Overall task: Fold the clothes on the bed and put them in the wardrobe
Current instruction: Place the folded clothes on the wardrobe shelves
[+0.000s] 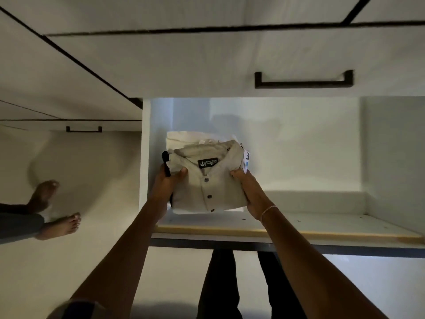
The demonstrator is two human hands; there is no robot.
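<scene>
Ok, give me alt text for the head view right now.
A person's left grip and right grip hold a stack of folded clothes, a beige buttoned shirt on top, inside an open white wardrobe compartment over its shelf. A drawer front with a dark handle is above; someone's bare feet show at left.

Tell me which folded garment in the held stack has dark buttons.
The beige shirt on top, gripped by the left hand and right hand; the white garment beyond it shows no buttons.
</scene>
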